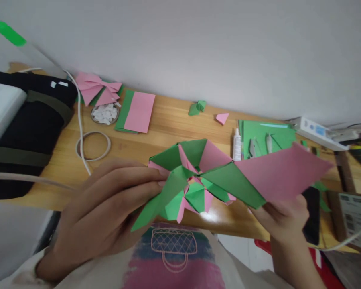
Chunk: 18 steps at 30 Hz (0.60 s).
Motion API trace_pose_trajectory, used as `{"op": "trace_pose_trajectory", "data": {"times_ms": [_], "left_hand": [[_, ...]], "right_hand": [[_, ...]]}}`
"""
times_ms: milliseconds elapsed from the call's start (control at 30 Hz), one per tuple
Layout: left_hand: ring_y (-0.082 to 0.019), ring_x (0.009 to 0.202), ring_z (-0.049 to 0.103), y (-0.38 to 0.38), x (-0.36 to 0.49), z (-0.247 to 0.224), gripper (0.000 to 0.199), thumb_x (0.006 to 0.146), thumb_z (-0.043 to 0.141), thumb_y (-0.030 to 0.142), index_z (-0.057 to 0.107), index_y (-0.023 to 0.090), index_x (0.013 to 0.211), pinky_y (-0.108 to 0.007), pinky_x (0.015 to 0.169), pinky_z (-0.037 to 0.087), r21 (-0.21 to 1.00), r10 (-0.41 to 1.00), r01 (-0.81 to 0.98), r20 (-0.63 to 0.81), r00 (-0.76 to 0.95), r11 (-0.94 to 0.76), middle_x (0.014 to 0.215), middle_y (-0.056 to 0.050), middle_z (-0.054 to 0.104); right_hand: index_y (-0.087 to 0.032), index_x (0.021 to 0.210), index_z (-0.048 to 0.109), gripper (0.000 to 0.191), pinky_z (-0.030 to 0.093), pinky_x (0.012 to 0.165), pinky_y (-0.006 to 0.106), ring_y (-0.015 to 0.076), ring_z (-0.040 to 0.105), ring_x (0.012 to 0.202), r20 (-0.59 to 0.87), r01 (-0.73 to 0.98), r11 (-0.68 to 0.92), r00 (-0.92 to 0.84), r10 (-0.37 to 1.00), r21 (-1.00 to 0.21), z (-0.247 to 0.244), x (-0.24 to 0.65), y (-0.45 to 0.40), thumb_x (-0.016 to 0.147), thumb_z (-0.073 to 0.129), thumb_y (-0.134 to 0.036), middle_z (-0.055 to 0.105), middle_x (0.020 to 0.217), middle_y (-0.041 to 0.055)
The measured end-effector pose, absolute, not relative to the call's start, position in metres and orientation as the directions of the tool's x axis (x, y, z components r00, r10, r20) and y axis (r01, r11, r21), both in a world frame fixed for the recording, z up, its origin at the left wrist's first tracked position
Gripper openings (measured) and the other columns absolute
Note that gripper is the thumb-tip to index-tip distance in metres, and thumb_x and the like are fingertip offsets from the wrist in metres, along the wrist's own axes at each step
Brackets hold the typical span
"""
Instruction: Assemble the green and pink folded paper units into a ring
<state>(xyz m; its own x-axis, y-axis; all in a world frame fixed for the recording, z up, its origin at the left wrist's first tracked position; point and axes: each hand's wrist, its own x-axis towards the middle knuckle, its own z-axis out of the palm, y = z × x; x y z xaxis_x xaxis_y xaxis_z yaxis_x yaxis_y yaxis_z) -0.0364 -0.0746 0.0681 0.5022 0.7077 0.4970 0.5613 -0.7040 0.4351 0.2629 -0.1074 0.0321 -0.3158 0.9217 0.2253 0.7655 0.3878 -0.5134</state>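
Observation:
Between both hands, above the table's near edge, is a pink and green folded-paper ring [195, 199], its pieces joined around a small gap in the middle. My left hand [108, 200] grips its left side, fingers closed over the green and pink folds. On the right, my right hand [289, 214] pinches the ring from below, near a long green flap and a broad pink flap [282, 172] that sticks out to the right. The pink flap hides part of the right-hand fingers.
The wooden table [168, 116] holds paper sheets [140, 112], a bowl of white scraps [105, 114], a tape roll [93, 146], a glue bottle [237, 146], small folded pieces [197, 108] and a power strip [315, 130]. A black bag [33, 128] stands left; a white cable hangs before it.

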Motion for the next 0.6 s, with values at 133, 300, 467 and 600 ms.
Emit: {"op": "trace_pose_trajectory", "data": {"times_ms": [133,300,467,600], "left_hand": [[-0.019,0.085,0.067,-0.072,-0.036,0.059,0.012,0.085,0.055,0.020,0.060,0.025,0.094,-0.032,0.073,0.059,0.479,0.744,0.573,0.493,0.452,-0.665,0.092,-0.003,0.071],[-0.016,0.079,0.068,-0.069,-0.027,0.054,0.012,0.087,0.057,0.018,0.060,0.026,0.096,-0.028,0.068,0.057,0.529,0.764,0.560,0.531,0.367,-0.637,0.093,-0.001,0.071],[-0.014,0.080,0.067,-0.066,-0.022,0.056,0.007,0.087,0.059,0.017,0.062,0.022,0.093,-0.025,0.070,0.056,0.534,0.783,0.576,0.482,0.394,-0.619,0.091,-0.002,0.070],[-0.015,0.080,0.065,-0.062,-0.023,0.053,0.009,0.086,0.059,0.018,0.067,0.019,0.089,-0.027,0.071,0.052,0.595,0.803,0.541,0.470,0.366,-0.595,0.089,-0.004,0.070]], "right_hand": [[-0.028,0.082,0.065,0.016,0.051,0.068,0.038,0.0235,0.068,0.079,0.442,0.750,0.488,-0.289,0.849,-0.447,0.033,0.258,-0.106,0.084,0.061,-0.012,0.070,0.079,0.0023],[-0.028,0.086,0.062,0.024,0.050,0.068,0.037,0.0226,0.068,0.079,0.461,0.758,0.518,-0.323,0.826,-0.397,0.032,0.258,-0.106,0.079,0.065,-0.004,0.071,0.084,0.0013],[-0.025,0.084,0.061,0.020,0.048,0.069,0.037,0.0217,0.066,0.079,0.444,0.740,0.534,-0.350,0.824,-0.408,0.033,0.261,-0.106,0.080,0.066,-0.007,0.070,0.082,0.0018],[-0.025,0.084,0.062,0.018,0.046,0.069,0.036,0.0209,0.064,0.079,0.409,0.720,0.533,-0.366,0.836,-0.444,0.032,0.260,-0.104,0.082,0.063,-0.007,0.068,0.082,0.0026]]}}
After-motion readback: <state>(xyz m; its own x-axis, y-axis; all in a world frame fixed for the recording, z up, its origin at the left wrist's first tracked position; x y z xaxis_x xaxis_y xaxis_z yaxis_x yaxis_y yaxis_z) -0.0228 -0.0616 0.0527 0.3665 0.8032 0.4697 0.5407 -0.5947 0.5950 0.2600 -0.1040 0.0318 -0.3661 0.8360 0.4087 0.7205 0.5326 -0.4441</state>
